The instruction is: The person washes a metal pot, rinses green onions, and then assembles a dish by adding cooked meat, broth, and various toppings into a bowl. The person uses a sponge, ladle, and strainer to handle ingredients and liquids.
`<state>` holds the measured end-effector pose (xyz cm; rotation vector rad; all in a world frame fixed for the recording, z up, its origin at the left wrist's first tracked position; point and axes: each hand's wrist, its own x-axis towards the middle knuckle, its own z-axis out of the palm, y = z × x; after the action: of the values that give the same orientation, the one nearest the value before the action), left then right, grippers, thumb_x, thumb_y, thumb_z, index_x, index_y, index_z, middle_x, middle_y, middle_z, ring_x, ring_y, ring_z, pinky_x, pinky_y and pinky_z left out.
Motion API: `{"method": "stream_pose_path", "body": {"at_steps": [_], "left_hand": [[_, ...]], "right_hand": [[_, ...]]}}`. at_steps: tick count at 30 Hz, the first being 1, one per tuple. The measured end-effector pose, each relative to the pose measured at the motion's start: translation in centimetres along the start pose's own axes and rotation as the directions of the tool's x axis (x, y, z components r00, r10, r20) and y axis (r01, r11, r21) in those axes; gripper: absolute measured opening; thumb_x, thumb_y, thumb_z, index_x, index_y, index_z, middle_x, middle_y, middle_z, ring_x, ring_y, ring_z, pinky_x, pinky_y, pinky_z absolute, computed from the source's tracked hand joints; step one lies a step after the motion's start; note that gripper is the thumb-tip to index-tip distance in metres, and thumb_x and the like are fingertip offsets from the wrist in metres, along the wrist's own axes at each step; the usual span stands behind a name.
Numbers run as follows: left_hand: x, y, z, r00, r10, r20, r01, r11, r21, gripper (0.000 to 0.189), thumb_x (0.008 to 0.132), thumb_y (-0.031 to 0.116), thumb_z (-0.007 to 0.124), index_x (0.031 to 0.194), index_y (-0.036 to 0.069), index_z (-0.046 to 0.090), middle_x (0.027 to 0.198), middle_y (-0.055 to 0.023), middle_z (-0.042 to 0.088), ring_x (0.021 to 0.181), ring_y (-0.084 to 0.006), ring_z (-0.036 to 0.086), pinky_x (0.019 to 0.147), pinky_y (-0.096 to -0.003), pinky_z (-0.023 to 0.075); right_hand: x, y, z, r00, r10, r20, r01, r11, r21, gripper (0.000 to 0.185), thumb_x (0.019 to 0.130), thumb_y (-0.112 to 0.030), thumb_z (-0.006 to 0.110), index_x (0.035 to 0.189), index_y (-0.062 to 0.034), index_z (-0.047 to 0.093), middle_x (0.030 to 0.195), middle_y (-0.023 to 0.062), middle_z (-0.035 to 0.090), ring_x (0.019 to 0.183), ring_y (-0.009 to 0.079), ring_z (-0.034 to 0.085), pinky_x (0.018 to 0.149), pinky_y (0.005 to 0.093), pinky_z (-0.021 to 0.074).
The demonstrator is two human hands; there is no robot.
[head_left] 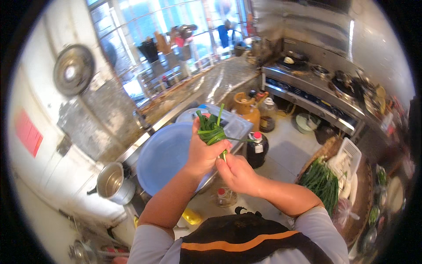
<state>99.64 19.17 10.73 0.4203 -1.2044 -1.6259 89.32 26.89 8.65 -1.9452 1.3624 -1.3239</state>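
Observation:
A folded bundle of long green leaves (211,132), with strands wound around it, is held up before me. My left hand (204,151) is wrapped around its lower part. Close against it, my right hand (238,173) pinches the narrow lower end of the greens between thumb and fingers. One thin strand sticks out to the right. Behind and below my left hand lies a large blue plastic basin (161,155). Clear plastic containers (240,123) are behind the bundle.
An aluminium pot (115,184) stands at the left. An orange gas cylinder (247,112) and a dark jug with a red cap (256,150) are beyond my hands. A steel stove (310,89) stands at the back right; leafy greens (319,184) and a white plastic basket (347,158) lie at the right.

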Motion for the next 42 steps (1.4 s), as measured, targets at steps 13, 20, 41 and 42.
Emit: {"method": "stream_pose_path", "body": {"at_steps": [13,20,41,42], "left_hand": [[-5.0,10.7,-15.0,0.908,0.28,-0.311,-0.27,0.96,0.075,0.051,0.069,-0.01,0.056,0.115,0.003,0.037,0.08,-0.009,0.052,0.06,-0.0197,0.056,0.054,-0.0326,0.0495],[-11.4,14.2,-26.6,0.798,0.212,-0.564,-0.129,0.975,0.183,0.052,0.073,0.0,0.068,0.116,0.003,0.04,0.09,-0.0077,0.054,0.074,-0.0199,0.057,0.059,-0.0329,0.0515],[-23.2,16.4,-48.1,0.53,0.018,-0.848,0.489,0.811,0.323,0.05,0.08,0.023,0.063,0.119,-0.005,0.049,0.099,-0.0101,0.059,0.083,-0.0157,0.056,0.07,-0.026,0.0454],[-22.8,16.3,-48.0,0.611,0.015,-0.791,0.428,0.835,0.346,0.047,0.081,0.022,0.062,0.117,-0.005,0.05,0.097,-0.0095,0.059,0.081,-0.0148,0.056,0.069,-0.0258,0.045]], "right_hand": [[-0.6,-8.5,14.8,0.731,-0.371,0.573,0.117,0.895,0.43,0.008,0.083,-0.011,0.052,0.084,-0.0038,0.048,0.065,0.013,0.054,0.061,0.0296,0.057,0.05,0.0383,0.0423],[3.0,-9.2,19.4,0.883,0.029,0.469,-0.119,0.979,0.163,0.023,0.094,-0.021,0.043,0.085,-0.0019,0.051,0.065,0.0104,0.052,0.059,0.0233,0.052,0.054,0.035,0.0415],[7.5,0.3,35.2,0.723,0.179,0.667,-0.351,0.927,0.132,0.023,0.087,-0.022,0.055,0.077,-0.0019,0.06,0.068,0.0056,0.06,0.058,0.0144,0.055,0.054,0.0295,0.0437],[5.5,0.1,32.5,0.706,0.309,0.637,-0.439,0.897,0.05,0.023,0.088,-0.021,0.056,0.076,-0.0026,0.06,0.066,0.0036,0.059,0.057,0.0102,0.052,0.052,0.0269,0.0425]]}}
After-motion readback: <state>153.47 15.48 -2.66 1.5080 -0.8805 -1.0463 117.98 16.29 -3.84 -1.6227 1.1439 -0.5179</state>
